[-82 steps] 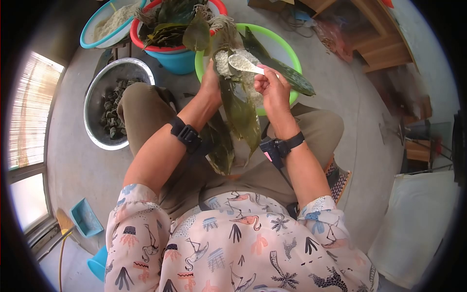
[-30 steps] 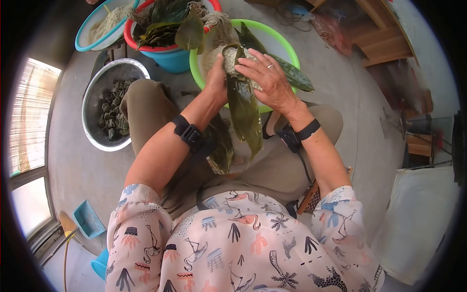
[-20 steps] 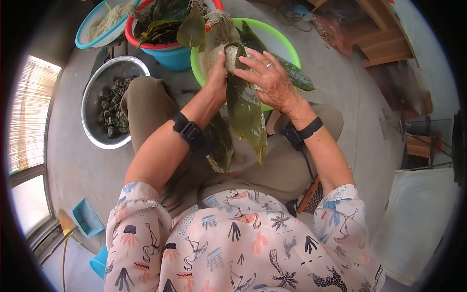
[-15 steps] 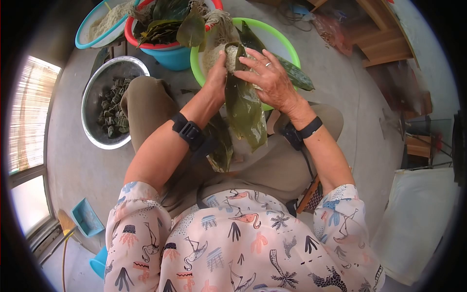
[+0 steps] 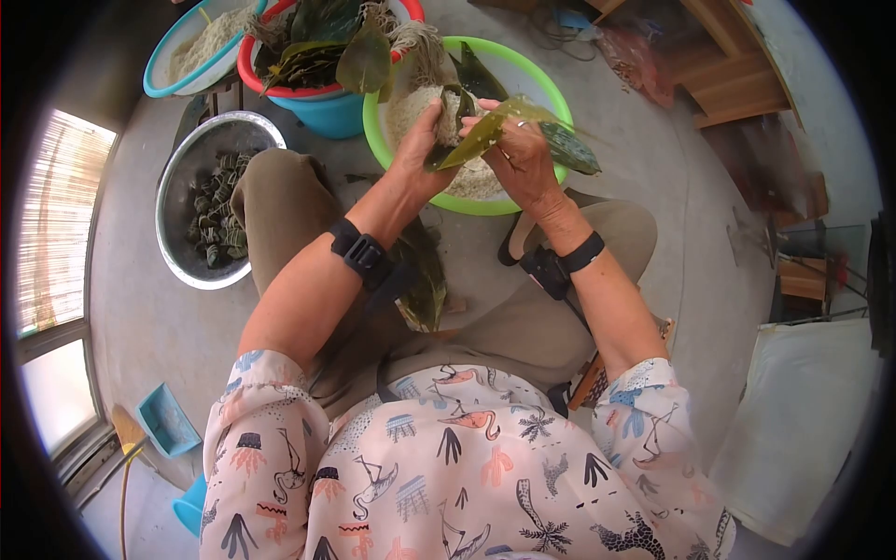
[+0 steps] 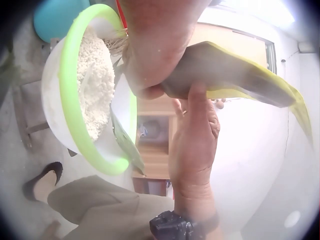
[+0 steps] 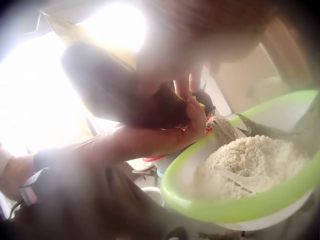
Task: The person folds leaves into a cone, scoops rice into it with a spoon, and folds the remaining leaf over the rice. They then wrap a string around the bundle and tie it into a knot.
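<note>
The left hand [image 5: 417, 151] grips a green leaf bundle [image 5: 481, 138] above the green-rimmed basin [image 5: 553, 89]. At the bundle's right side, the right hand [image 5: 526, 168] pinches the leaf, whose long free end points up to the right across its fingers. The right wrist view has both hands close together around the dark leaf [image 7: 100, 85]; blur hides some fingers. A white spoon [image 7: 250, 181] lies in the white rice [image 7: 257, 155]. Another dark leaf [image 5: 571, 149] rests over the basin's right rim.
A red-rimmed tub [image 5: 247, 70] of leaves and string stands beyond the left hand, beside a blue-rimmed basin [image 5: 154, 70] of pale grains. Wrapped bundles [image 5: 217, 210] fill part of a metal bowl [image 5: 168, 224] at left. Leaves [image 5: 425, 280] hang between the knees.
The spoon has left the right hand. The leaf's long end, which hung down toward the lap, has swung up to the right, and the right hand has turned with it.
</note>
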Tool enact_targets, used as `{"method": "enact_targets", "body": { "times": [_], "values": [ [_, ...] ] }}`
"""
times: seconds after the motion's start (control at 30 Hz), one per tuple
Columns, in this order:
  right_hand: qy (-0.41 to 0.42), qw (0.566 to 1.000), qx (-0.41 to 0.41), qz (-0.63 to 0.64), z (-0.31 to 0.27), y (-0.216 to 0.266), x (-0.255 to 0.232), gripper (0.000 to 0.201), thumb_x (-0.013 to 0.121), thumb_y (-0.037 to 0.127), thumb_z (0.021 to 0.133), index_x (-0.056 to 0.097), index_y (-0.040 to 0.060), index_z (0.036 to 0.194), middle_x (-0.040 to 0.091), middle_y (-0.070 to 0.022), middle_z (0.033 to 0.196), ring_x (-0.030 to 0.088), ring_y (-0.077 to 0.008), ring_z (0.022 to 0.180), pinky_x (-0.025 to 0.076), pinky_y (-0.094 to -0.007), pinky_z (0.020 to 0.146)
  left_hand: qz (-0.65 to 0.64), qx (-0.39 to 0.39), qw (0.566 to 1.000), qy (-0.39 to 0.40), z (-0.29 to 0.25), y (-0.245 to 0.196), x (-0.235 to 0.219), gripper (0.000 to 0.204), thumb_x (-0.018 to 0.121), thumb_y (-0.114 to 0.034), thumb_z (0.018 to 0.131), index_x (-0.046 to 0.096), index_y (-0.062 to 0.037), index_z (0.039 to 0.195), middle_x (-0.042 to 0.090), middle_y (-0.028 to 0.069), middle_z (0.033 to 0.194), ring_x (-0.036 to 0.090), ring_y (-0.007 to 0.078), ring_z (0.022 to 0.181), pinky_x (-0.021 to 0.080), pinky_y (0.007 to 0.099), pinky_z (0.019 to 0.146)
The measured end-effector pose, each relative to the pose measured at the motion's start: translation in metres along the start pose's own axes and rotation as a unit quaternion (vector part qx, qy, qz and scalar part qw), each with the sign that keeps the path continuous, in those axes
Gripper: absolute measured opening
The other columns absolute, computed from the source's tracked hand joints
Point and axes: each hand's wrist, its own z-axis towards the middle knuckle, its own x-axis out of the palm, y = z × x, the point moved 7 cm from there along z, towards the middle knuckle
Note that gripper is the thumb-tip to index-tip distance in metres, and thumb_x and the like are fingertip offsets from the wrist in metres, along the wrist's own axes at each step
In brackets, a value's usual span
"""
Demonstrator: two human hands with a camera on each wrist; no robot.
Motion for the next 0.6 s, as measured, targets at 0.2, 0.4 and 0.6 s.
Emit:
{"method": "enact_targets", "body": {
  "times": [0.2,0.4,0.6],
  "values": [
    [-0.052,0.996,0.069,0.002,-0.004,-0.008,0.0,0.015,0.063,0.011,0.085,0.066,0.007,0.099,0.068,-0.0091,0.097,0.061,-0.0285,0.101,0.044,-0.043,0.091,-0.034,0.0,0.999,0.014,-0.008,0.0,0.016,0.03,0.055,-0.021,0.096,0.056,-0.0068,0.122,0.06,0.0074,0.12,0.057,0.0193,0.109,0.048,0.035,0.093],
    [-0.092,0.963,0.242,0.072,-0.004,-0.025,0.002,0.013,0.065,0.015,0.083,0.063,0.0027,0.087,0.066,-0.0146,0.085,0.062,-0.0339,0.084,0.046,-0.0432,0.077,0.057,0.074,0.996,0.015,-0.009,-0.006,0.02,0.034,0.047,-0.029,0.1,0.054,-0.005,0.122,0.06,0.0088,0.117,0.057,0.0225,0.11,0.048,0.0429,0.096],
    [-0.104,0.93,0.337,0.099,-0.002,-0.037,0.004,0.018,0.066,0.015,0.08,0.059,-0.0006,0.086,0.064,-0.0174,0.079,0.063,-0.0351,0.073,0.048,-0.0409,0.067,0.077,0.098,0.99,0.073,-0.012,-0.008,0.035,0.03,0.052,-0.02,0.097,0.055,-0.0042,0.122,0.06,0.0075,0.118,0.059,0.0206,0.106,0.049,0.0392,0.091]
  ]
}}
